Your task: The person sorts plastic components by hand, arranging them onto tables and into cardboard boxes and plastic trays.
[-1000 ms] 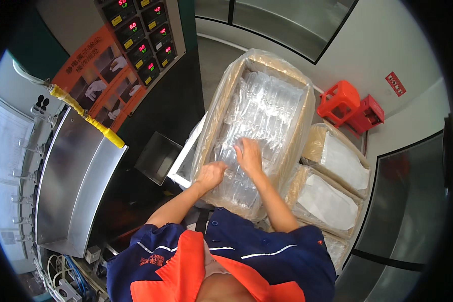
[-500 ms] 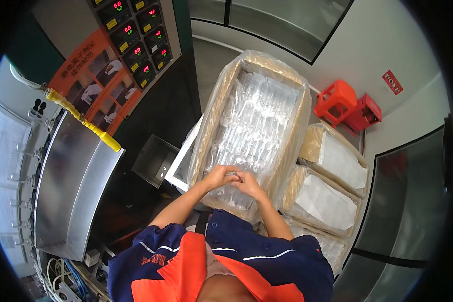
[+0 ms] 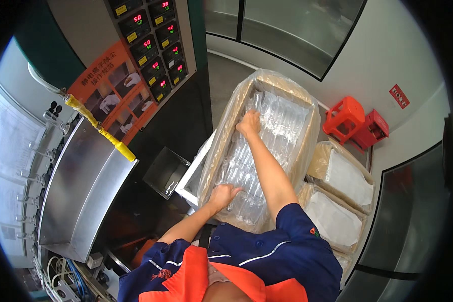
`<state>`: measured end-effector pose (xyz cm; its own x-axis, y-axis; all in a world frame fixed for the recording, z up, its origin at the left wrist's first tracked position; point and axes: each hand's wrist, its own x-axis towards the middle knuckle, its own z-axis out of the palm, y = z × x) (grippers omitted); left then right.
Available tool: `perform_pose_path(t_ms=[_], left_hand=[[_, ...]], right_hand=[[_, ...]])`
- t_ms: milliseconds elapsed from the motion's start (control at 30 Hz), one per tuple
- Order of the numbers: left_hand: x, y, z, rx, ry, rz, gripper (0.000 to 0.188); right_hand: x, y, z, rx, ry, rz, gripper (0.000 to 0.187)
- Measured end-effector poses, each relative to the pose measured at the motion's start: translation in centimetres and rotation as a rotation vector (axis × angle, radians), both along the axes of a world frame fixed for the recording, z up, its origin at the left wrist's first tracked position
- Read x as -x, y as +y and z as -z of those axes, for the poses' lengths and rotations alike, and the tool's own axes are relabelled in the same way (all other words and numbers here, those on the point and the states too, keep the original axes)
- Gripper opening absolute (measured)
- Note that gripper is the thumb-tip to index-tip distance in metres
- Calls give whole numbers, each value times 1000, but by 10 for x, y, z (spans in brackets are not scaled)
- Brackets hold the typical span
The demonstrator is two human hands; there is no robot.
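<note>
Rows of clear, narrow, bottle-shaped plastic pieces (image 3: 272,136) fill a long carton (image 3: 309,116) lined with clear film. Toward the far left of the carton, my right hand (image 3: 248,123) reaches down with its fingers curled at the end of a clear piece (image 3: 257,98); the fingertips are partly hidden. My left hand (image 3: 222,197) rests at the near left part of the rows. Its thumb points right and the other fingers fold under, out of sight; whatever they grip cannot be made out.
Smaller film-lined cartons with white sheets (image 3: 337,216) stand to the right. Red stools (image 3: 345,118) are by the wall. Left are a metal chute (image 3: 80,201), a small metal bin (image 3: 166,172), a yellow-wrapped rod (image 3: 100,128) and a panel of digital displays (image 3: 156,50).
My hands, together over the near part of the carton before, have parted. The right has reached to its far left; the left has lowered onto the near left rows. The view has shifted slightly.
</note>
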<state>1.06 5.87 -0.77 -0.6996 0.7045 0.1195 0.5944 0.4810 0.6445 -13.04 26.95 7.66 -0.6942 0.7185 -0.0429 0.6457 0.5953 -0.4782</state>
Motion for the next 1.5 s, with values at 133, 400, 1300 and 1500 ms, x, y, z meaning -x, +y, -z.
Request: perform_pose_path(t_ms=[133,400,1300,1500], left_hand=[[8,-1,10,-206,-76,-103,40],[57,47,-43,-528,-249,-321,27],[19,43,2,-411,-1146,36,42],[33,12,22,-143,-951,-16,30]], right_hand=[[-5,-11,-15,13,-66,-50,77],[-58,-1,12,132,102,-67,76],[-238,-79,65,783,883,-45,29],[-208,-11,42,376,225,-221,33]])
